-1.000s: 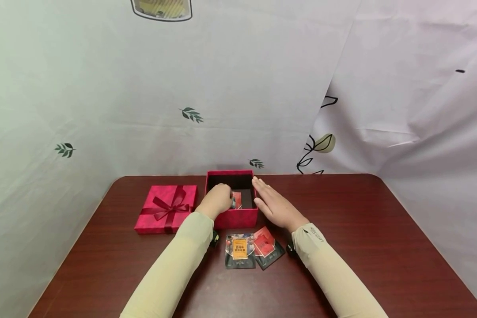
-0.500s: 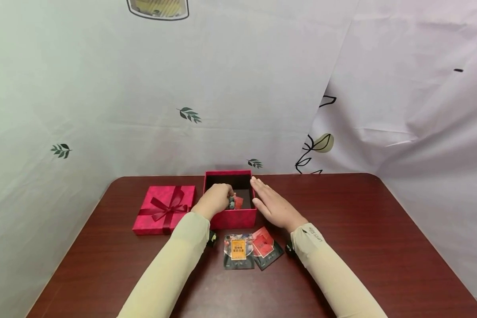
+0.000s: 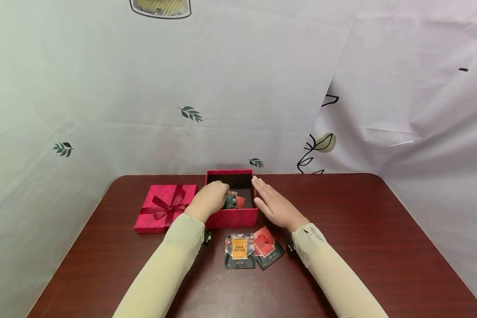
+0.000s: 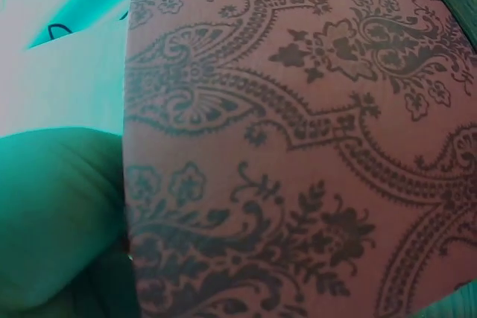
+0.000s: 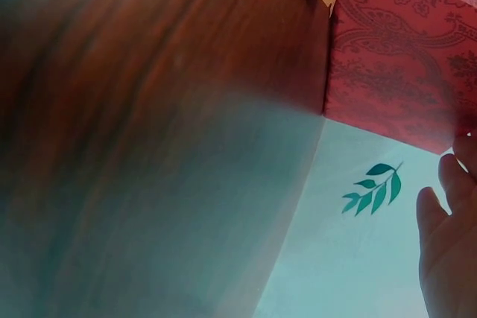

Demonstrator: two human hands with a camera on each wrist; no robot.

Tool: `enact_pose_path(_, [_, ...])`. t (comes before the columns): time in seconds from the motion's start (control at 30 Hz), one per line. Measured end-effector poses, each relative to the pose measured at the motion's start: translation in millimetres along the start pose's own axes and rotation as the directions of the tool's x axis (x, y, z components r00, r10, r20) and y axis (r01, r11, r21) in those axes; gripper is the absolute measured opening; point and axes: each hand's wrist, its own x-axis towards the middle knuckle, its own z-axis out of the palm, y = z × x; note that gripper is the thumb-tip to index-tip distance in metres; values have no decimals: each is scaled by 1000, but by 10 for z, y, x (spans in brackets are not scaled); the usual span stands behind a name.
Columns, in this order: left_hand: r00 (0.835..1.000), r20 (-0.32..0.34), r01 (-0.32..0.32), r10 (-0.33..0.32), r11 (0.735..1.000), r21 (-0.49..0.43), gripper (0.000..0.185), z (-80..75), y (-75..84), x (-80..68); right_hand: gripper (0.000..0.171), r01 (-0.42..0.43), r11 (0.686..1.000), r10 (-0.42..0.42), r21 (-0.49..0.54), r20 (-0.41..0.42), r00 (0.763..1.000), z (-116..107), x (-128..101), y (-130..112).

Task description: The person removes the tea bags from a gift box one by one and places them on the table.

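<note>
A red patterned gift box [image 3: 234, 219] stands uncovered at the table's back, its inside dark. My left hand [image 3: 210, 199] reaches over its front left part with the fingers bent down inside. Right at those fingertips a small dark green and red packet [image 3: 231, 201] leans in the box, a second red packet [image 3: 240, 202] beside it. I cannot tell whether the fingers pinch the packet. The left wrist view is mostly filled by the box's patterned wall [image 4: 298, 124]. My right hand [image 3: 278, 207] lies with straight fingers along the box's right side, fingertips at the rim.
Two flat sachets lie before the box: one with an orange label [image 3: 240, 251], partly overlapping one with a red label [image 3: 267, 248]. Left of the box is its red lid [image 3: 155, 194] with a ribbon bow [image 3: 168, 207]. A white printed curtain [image 3: 238, 88] hangs behind the table [image 3: 342, 221].
My left hand has drawn a little to the left over the box, so more of the dark packet shows inside. The right hand has stayed at the box's right side.
</note>
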Motion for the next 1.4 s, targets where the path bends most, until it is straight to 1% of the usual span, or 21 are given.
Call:
enact_pose_path(0.17, [994, -82, -67, 68, 998, 21, 14, 48, -22, -29, 62, 1, 1000, -1, 3, 1, 1000, -2, -6, 4])
enact_pose_path(0.33, [983, -156, -96, 94, 995, -3, 17, 105, -59, -49, 62, 8, 1000, -8, 7, -6, 1000, 4, -7, 16])
enact_pose_path(0.47, [976, -198, -106, 94, 993, -50, 22, 129, -83, -65, 61, 9, 1000, -9, 4, -6, 1000, 8, -2, 22])
enact_pose_path(0.53, [975, -209, -98, 76, 990, -97, 24, 138, -99, -69, 61, 7, 1000, -7, 0, -3, 1000, 8, 0, 20])
enact_pose_path(0.6, [973, -226, -89, 51, 982, -164, 24, 141, -118, -72, 62, 5, 1000, -5, 3, -1, 1000, 7, 1, 19])
enact_pose_path(0.63, [972, -234, -84, 34, 975, -206, 23, 143, -130, -73, 62, 3, 1000, -3, 7, 0, 1000, 6, 1, 17])
enact_pose_path(0.7, [967, -254, -84, 6, 951, -297, 19, 141, -153, -77, 62, -6, 1000, 6, 11, 6, 1000, 3, 1, 13])
enact_pose_path(0.77, [960, -279, -91, -22, 917, -388, 15, 138, -176, -80, 62, -13, 1000, 13, 14, 8, 1000, 2, 1, 11])
enact_pose_path(0.87, [953, -296, -103, -63, 853, -513, 14, 137, -217, -86, 62, -14, 1000, 14, 8, 9, 1000, 4, 0, 20])
enact_pose_path(0.93, [950, -301, -108, -87, 810, -576, 14, 127, -240, -92, 62, -10, 1000, 10, 8, 7, 1000, 8, 1, 25])
enact_pose_path(1.0, [945, -311, -115, -104, 782, -613, 14, 112, -259, -98, 61, -9, 1000, 9, 9, 8, 1000, 6, 2, 24])
enact_pose_path(1.03, [941, -318, -120, -111, 773, -623, 14, 103, -269, -103, 61, -12, 1000, 12, 12, 9, 1000, 5, 3, 21])
enact_pose_path(1.1, [929, -347, -129, -128, 767, -629, 13, 87, -282, -109, 62, -20, 1000, 20, 16, 14, 1000, 4, 3, 14])
enact_pose_path(1.13, [919, -368, -137, -138, 765, -630, 12, 80, -289, -111, 62, -24, 1000, 24, 14, 16, 1000, 4, 3, 14])
enact_pose_path(1.2, [896, -414, -158, -158, 759, -631, 12, 63, -299, -119, 62, -29, 999, 29, 14, 16, 999, 6, 1, 17])
enact_pose_path(1.27, [870, -461, -181, -178, 754, -632, 12, 47, -309, -125, 62, -26, 1000, 26, 11, 12, 1000, 9, 1, 22])
enact_pose_path(1.33, [845, -499, -208, -194, 740, -640, 12, 27, -313, -133, 62, -23, 1000, 22, 7, 9, 1000, 12, 0, 27])
enact_pose_path(1.4, [827, -522, -225, -208, 729, -646, 12, 6, -314, -144, 62, -17, 1000, 17, 4, 5, 1000, 16, 1, 31])
